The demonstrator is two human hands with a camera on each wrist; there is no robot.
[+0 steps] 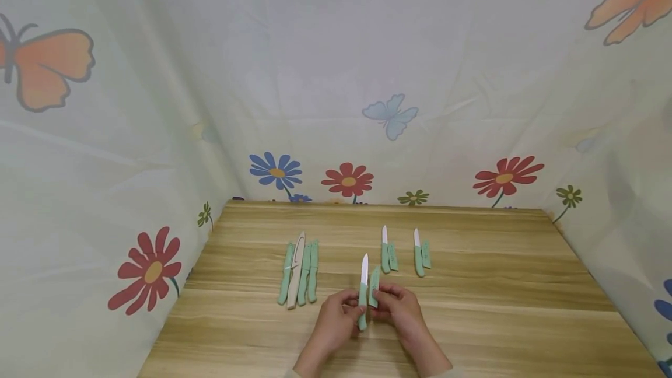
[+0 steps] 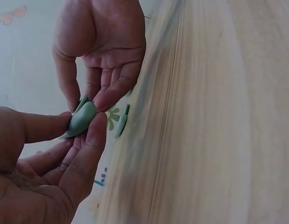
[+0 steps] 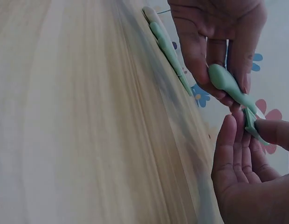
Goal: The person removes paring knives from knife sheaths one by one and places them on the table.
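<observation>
A white-bladed knife with a green handle sits near the table's front edge, pinched by the left hand. Just beside it, the right hand pinches its green sheath. Behind lie two unsheathed pairs and four sheathed knives.

Knife left of sheath

Left hand and right hand meet at centre, fingers pinched.
</observation>
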